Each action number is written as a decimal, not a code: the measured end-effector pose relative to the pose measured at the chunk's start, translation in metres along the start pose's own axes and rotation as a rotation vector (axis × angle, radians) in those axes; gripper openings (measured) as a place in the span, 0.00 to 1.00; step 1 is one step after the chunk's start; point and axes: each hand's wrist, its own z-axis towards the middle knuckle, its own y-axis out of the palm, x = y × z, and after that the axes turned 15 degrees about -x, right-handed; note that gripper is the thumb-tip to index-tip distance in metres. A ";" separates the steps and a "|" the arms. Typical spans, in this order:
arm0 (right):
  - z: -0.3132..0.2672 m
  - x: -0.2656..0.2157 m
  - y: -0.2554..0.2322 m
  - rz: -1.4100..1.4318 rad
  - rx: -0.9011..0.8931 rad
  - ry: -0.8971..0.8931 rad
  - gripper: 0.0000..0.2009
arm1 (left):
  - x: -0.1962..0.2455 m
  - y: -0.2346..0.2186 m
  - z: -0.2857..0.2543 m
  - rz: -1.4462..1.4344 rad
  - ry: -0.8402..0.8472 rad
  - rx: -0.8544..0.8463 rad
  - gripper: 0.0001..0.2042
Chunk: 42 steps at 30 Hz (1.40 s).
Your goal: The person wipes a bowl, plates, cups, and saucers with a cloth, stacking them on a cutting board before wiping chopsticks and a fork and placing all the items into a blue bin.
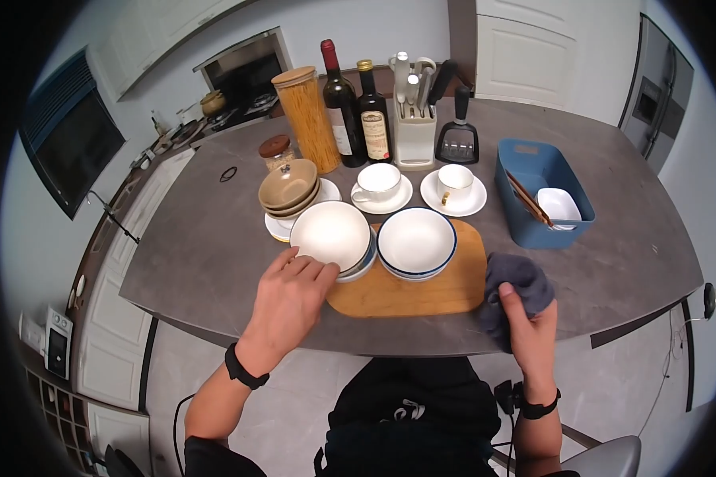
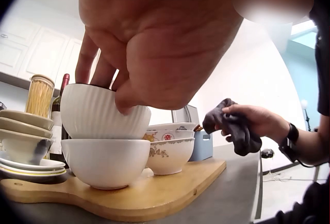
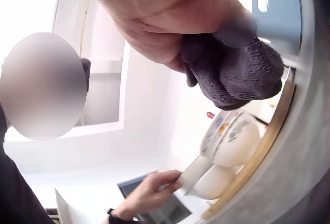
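My left hand point(image 1: 293, 294) grips the near rim of a white ribbed bowl point(image 2: 95, 113), the top one of the left stack. In the left wrist view its fingers reach over the rim and the thumb lies against the outside. Under it sits a plain white bowl point(image 2: 105, 162) on the wooden cutting board point(image 1: 445, 300). Beside this stack stands a second one, topped by a white bowl with a blue rim point(image 1: 416, 240). My right hand point(image 1: 533, 334) holds a bunched dark grey cloth point(image 1: 527, 274) at the board's right end, thumb on top.
Behind the board stand two cups on saucers point(image 1: 455, 199), brown bowls point(image 1: 289, 184) on plates, a pasta jar point(image 1: 306, 119), two dark bottles point(image 1: 374, 119) and a knife block point(image 1: 414, 139). A blue bin point(image 1: 537, 230) holding a white bowl and chopsticks is at right.
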 end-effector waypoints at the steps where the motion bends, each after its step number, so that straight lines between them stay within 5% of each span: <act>1: 0.007 0.016 -0.005 -0.235 0.011 -0.131 0.09 | 0.000 0.001 0.002 -0.002 0.004 -0.001 0.23; 3: 0.010 0.025 -0.015 -0.402 -0.021 -0.139 0.09 | -0.002 0.003 0.006 0.041 0.016 -0.026 0.15; 10: 0.021 0.028 -0.035 -1.181 -0.165 0.018 0.14 | -0.005 0.007 0.007 -0.035 -0.009 -0.097 0.20; 16: 0.021 -0.024 -0.032 -1.313 -0.331 0.100 0.26 | -0.018 0.003 0.006 -0.324 -0.024 0.047 0.28; 18: 0.024 -0.047 -0.024 -1.320 -0.313 0.053 0.27 | -0.035 0.019 0.013 -0.623 -0.069 0.161 0.35; 20: 0.033 -0.063 -0.013 -1.330 -0.285 0.002 0.28 | -0.054 0.032 0.026 -0.657 -0.096 0.212 0.30; 22: 0.047 -0.077 0.000 -1.312 -0.319 -0.162 0.28 | -0.073 0.033 0.042 -1.193 -0.229 -0.007 0.24; 23: 0.058 -0.083 0.006 -1.256 -0.447 -0.114 0.35 | -0.083 0.035 0.051 -1.198 -0.225 0.000 0.24; 25: 0.083 -0.072 0.020 -1.135 -0.566 -0.233 0.42 | -0.102 0.038 0.067 -1.504 -0.147 -0.279 0.22; 27: 0.103 -0.060 0.034 -1.008 -0.675 -0.346 0.48 | -0.113 0.046 0.079 -1.467 -0.160 -0.350 0.21; 29: 0.117 -0.053 0.047 -0.961 -0.837 -0.197 0.57 | -0.118 0.047 0.085 -1.429 -0.175 -0.424 0.21; 35: 0.134 -0.054 0.058 -1.006 -0.901 -0.075 0.52 | -0.119 0.060 0.083 -1.580 -0.097 -0.374 0.20; 42: 0.138 -0.091 0.078 -0.963 -0.807 -0.144 0.52 | -0.123 0.062 0.081 -1.581 -0.034 -0.418 0.20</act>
